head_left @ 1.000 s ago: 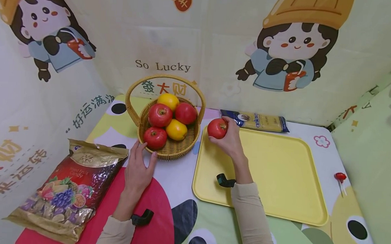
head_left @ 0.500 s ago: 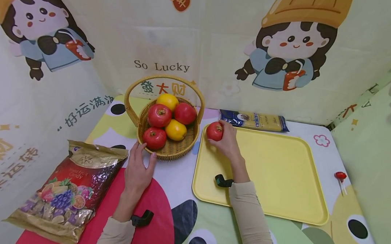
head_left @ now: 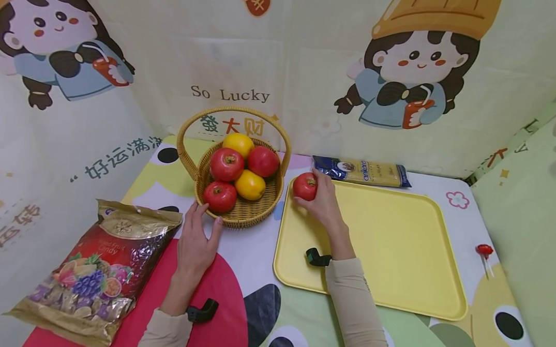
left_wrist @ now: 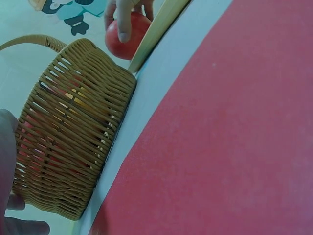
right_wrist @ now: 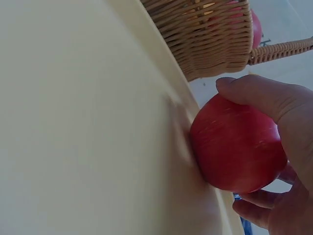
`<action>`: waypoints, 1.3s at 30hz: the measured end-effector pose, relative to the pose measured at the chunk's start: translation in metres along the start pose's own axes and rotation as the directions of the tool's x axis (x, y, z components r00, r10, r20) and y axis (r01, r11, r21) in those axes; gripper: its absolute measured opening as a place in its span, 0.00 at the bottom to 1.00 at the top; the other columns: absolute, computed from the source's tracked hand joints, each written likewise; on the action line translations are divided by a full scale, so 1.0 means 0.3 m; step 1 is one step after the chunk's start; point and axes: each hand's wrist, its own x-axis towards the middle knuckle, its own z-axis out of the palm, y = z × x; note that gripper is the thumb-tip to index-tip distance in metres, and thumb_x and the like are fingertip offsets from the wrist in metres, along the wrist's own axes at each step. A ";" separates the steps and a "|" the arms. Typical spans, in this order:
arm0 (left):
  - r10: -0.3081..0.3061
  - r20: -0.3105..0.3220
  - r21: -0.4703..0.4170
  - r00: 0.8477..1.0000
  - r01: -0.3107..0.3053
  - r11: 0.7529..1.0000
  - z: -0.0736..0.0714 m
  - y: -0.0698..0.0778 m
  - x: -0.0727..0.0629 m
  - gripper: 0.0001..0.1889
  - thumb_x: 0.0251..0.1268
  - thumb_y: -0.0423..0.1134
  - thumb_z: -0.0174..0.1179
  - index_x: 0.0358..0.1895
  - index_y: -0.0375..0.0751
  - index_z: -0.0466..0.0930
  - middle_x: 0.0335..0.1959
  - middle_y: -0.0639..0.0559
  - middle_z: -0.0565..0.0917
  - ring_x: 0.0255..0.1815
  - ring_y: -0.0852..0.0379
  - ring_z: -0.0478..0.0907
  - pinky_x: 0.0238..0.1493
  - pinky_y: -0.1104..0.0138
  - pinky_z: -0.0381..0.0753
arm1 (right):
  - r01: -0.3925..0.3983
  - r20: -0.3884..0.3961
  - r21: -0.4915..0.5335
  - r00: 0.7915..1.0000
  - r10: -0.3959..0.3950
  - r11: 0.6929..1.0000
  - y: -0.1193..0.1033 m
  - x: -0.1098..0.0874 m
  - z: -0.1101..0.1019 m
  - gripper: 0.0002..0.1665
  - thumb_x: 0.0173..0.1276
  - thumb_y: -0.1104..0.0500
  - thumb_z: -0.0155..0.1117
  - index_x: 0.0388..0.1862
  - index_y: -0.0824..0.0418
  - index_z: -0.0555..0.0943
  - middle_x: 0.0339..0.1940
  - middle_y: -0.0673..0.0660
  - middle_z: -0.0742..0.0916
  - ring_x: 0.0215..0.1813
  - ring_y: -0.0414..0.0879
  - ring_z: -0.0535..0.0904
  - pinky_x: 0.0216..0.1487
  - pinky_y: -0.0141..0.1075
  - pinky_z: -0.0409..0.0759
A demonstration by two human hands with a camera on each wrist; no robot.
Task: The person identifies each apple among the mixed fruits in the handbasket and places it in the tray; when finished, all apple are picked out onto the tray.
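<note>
My right hand point(head_left: 325, 204) grips a red apple point(head_left: 304, 186) between thumb and fingers, low at the far left corner of the yellow tray point(head_left: 396, 246). In the right wrist view the apple point(right_wrist: 237, 147) shows right over the tray's rim, its shadow on the tray. My left hand point(head_left: 196, 247) rests its fingertips and thumb against the near rim of a wicker basket point(head_left: 243, 222), fingers only slightly bent. Inside the basket are several fruits: red apples point(head_left: 227, 164) and yellow ones point(head_left: 250, 184). The left wrist view shows the basket's woven side point(left_wrist: 78, 132).
A large bag of mixed fruit candy point(head_left: 99, 269) lies left of my left forearm. Behind the tray is a blue and yellow packet point(head_left: 366, 172). A red lollipop point(head_left: 484, 251) lies to the tray's right. The basket's tall handle point(head_left: 236, 109) arches above the fruit.
My right hand has moved slightly left and down with the apple, settling at the tray's corner; over the last half second it has barely shifted. The left hand stays at the basket.
</note>
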 end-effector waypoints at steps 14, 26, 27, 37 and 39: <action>-0.009 0.003 -0.044 1.000 0.009 0.999 0.000 0.007 -0.003 0.30 0.72 0.55 0.55 0.70 0.42 0.67 0.76 0.39 0.64 0.71 0.38 0.69 0.60 0.40 0.77 | 0.039 -0.072 0.000 0.997 -0.039 0.999 -0.105 -0.035 -0.079 0.56 0.56 0.42 0.77 0.78 0.51 0.58 0.78 0.59 0.63 0.76 0.56 0.61 0.67 0.58 0.76; -0.023 -0.001 -0.050 1.000 0.023 0.999 -0.008 0.012 -0.003 0.31 0.72 0.55 0.54 0.70 0.41 0.68 0.75 0.38 0.64 0.71 0.38 0.69 0.61 0.40 0.76 | 0.217 -0.116 0.006 0.970 -0.215 0.976 -0.259 -0.067 -0.113 0.54 0.55 0.46 0.78 0.76 0.54 0.60 0.74 0.58 0.67 0.73 0.54 0.65 0.68 0.54 0.76; -0.025 0.000 -0.048 1.000 0.025 0.999 -0.009 0.012 -0.004 0.31 0.72 0.55 0.54 0.70 0.41 0.67 0.75 0.38 0.64 0.71 0.38 0.69 0.61 0.40 0.76 | 0.236 -0.114 0.008 0.966 -0.233 0.972 -0.270 -0.068 -0.109 0.53 0.55 0.47 0.78 0.75 0.54 0.60 0.74 0.58 0.67 0.72 0.54 0.66 0.68 0.53 0.76; -0.028 0.013 -0.055 1.000 0.028 0.998 -0.014 0.013 -0.008 0.31 0.72 0.56 0.54 0.71 0.42 0.67 0.76 0.39 0.64 0.72 0.39 0.68 0.62 0.41 0.76 | 0.451 -0.100 -0.030 0.886 -0.452 0.892 -0.343 -0.048 -0.039 0.51 0.54 0.48 0.79 0.72 0.58 0.65 0.70 0.59 0.70 0.67 0.53 0.69 0.62 0.47 0.79; -0.027 0.015 -0.055 1.000 0.028 0.998 -0.012 0.013 -0.006 0.31 0.73 0.56 0.54 0.71 0.41 0.67 0.76 0.39 0.64 0.72 0.38 0.68 0.62 0.40 0.75 | 0.478 -0.085 -0.036 0.873 -0.479 0.878 -0.355 -0.036 -0.023 0.50 0.55 0.47 0.79 0.72 0.58 0.65 0.70 0.59 0.70 0.69 0.52 0.68 0.65 0.46 0.79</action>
